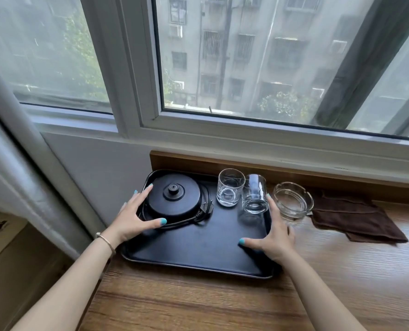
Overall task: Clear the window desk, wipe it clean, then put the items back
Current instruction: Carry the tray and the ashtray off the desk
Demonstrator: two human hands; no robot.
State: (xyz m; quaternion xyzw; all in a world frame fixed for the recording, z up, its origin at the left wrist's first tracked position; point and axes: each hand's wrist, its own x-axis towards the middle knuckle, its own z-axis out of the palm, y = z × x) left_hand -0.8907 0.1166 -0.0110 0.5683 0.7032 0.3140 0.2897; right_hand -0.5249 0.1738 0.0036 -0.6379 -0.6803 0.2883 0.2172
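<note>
Hands grip a black tray [198,254] from both sides on the wooden desk [222,304] under the window [246,56]. Left hand [136,216] lies at the tray's left edge, fingers spread and fairly straight along the kettle base [173,198], thumb resting on the tray floor just near of the base's coiled cord [198,215]; a bracelet [105,241] circles that wrist. Right hand [276,232] sits on the tray's right edge, thumb flat on the tray floor, fingers hooked over the rim, so it holds the tray by that side. How firmly the left clasps the rim I cannot tell.

On the tray's far part, right of the base, stand two clear glasses: one glass [230,187] upright, a second glass [255,194] just beside it to the right, close to the right fingers. Off the tray, right of it on the desk, sits a glass ashtray [293,199], and further right a brown cloth [351,216] lies folded. A curtain [14,144] hangs at far left.
</note>
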